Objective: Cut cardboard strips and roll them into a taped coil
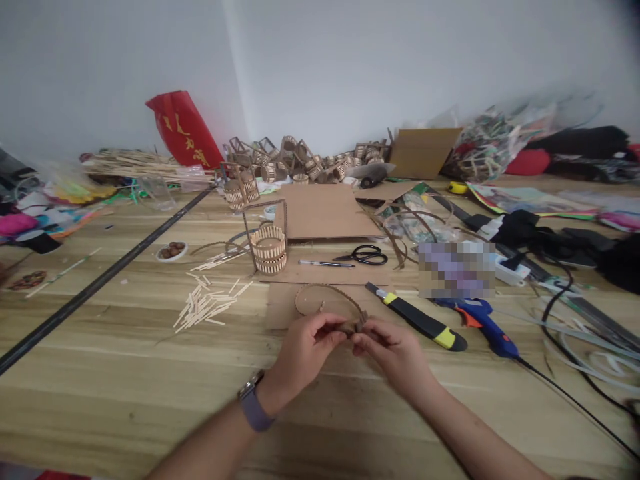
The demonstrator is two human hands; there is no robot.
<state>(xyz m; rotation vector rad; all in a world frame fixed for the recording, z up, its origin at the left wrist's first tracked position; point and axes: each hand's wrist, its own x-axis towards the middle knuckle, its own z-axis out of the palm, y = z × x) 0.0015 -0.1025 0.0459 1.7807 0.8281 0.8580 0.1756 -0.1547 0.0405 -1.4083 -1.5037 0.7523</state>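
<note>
Both hands meet over the front of a cardboard sheet point(280, 310), pinching a thin brown strip point(363, 303) that curls away in a loop. My left hand point(313, 347), with a watch on its wrist, grips the strip near one end. My right hand point(393, 350) pinches it just alongside; the fingertips nearly touch. Exactly how the strip's ends lie between the fingers is hard to make out. Just behind stands a small slatted wooden bucket point(269, 250) with a tall handle. A yellow and black utility knife point(423, 320) lies right of the right hand.
A blue glue gun point(480, 323) with a cord lies at right. Black scissors point(369, 255) and a pen point(327, 264) rest on cardboard. Loose wooden sticks point(207, 303) are piled at left, near a long dark bar point(110, 273). Several small buckets point(310, 163) are heaped against the wall.
</note>
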